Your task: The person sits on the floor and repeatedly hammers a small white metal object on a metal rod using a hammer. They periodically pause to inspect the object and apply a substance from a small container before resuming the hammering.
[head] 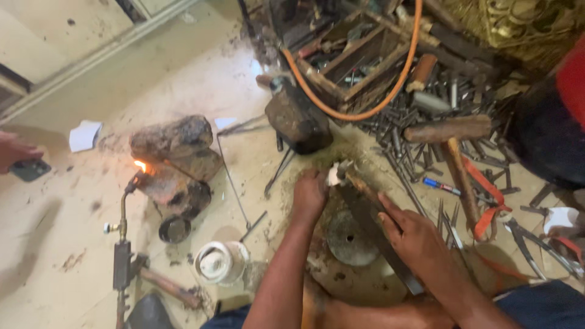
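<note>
Head view shows, nearest, the right hand (pixel 414 234) pressed flat on a long dark flat metal file (pixel 372 225), while the left hand (pixel 309 196) is closed around a small whitish piece (pixel 334 176) at the file's far tip, above a round grey metal disc (pixel 352 239) on the floor. Judging by this, steady strokes with the piece pinned firm would serve best. Farther left, a brass gas torch (pixel 124 244) flames against charred blocks (pixel 173 161).

Off to my left a gas torch (pixel 124 244) burns against stacked bricks (pixel 173 161), a small white cup (pixel 219 262) near its handle. Ahead of me an orange hose (pixel 390 85) loops over a wooden toolbox (pixel 350 58), and a wooden mallet (pixel 454 152) lies among scattered metal punches (pixel 396 131).
</note>
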Available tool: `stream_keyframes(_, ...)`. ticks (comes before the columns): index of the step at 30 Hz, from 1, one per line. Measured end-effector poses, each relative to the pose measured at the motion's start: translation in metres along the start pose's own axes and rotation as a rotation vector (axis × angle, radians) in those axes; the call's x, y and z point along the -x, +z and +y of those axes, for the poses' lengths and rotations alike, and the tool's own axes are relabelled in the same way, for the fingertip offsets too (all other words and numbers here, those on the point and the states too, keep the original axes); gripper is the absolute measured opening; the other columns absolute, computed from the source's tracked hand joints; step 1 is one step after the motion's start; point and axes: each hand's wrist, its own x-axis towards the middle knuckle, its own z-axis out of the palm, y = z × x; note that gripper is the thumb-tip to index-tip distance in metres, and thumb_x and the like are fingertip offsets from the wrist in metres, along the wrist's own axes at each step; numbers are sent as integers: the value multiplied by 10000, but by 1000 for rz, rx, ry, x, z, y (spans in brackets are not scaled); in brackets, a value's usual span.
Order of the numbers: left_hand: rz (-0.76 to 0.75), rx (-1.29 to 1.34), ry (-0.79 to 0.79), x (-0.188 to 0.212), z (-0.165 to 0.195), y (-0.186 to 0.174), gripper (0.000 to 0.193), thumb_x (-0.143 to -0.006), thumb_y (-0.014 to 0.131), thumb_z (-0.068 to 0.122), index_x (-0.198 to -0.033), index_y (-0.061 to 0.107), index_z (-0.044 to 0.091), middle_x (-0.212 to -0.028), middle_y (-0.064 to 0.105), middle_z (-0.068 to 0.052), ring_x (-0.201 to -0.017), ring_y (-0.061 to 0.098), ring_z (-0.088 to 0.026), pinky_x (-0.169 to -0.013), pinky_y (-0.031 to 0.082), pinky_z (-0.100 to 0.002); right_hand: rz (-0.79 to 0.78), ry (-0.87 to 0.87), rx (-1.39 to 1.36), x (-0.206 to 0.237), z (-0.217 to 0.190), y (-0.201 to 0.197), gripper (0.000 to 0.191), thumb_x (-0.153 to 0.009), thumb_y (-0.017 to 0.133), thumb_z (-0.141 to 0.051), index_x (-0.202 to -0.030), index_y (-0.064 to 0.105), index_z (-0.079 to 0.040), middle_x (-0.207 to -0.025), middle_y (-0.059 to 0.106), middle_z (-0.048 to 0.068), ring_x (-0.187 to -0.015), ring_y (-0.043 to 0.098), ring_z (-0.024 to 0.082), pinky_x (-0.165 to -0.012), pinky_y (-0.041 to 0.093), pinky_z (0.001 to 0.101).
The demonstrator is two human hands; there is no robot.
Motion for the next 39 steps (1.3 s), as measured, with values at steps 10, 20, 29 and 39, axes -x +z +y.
stream_keyframes(10, -2, -253, 157, -4, 5, 5, 191, -831, 592, 56, -984, 692, 1, -937, 657, -177, -884, 644, -383, -798, 513, -487, 68, -34, 65, 2, -10, -14, 455, -956, 673, -230, -1409, 643, -194, -847, 688, 188, -754, 641, 362, -687, 513, 465)
stream_keyframes(20, -29, -330, 109, -5, 13, 11, 97, -816, 609, 83, -823, 690, 31, -855, 638, -164, -823, 646, -373, -756, 501, -509, -6, 79, 131, 0, -1, -14, 443, -923, 647, -308, -1354, 694, -215, -886, 704, 214, -813, 661, 420, -734, 528, 505)
stream_keyframes(29, 90, -347, 106, -4, 24, 3, 151, -836, 606, 57, -947, 692, 1, -993, 681, -192, -923, 650, -370, -867, 511, -507, -109, 68, 98, -2, 0, -1, 496, -913, 668, -302, -1405, 628, -254, -771, 691, 197, -749, 679, 381, -719, 524, 472)
stream_keyframes(39, 47, 247, -18, -8, 4, 1, 508, -794, 671, 23, -1287, 689, 143, -1208, 696, -193, -1089, 648, -421, -965, 510, -466, -28, 36, -56, -4, -4, 0, 464, -917, 670, -253, -1376, 643, -187, -866, 724, 212, -808, 701, 394, -726, 540, 472)
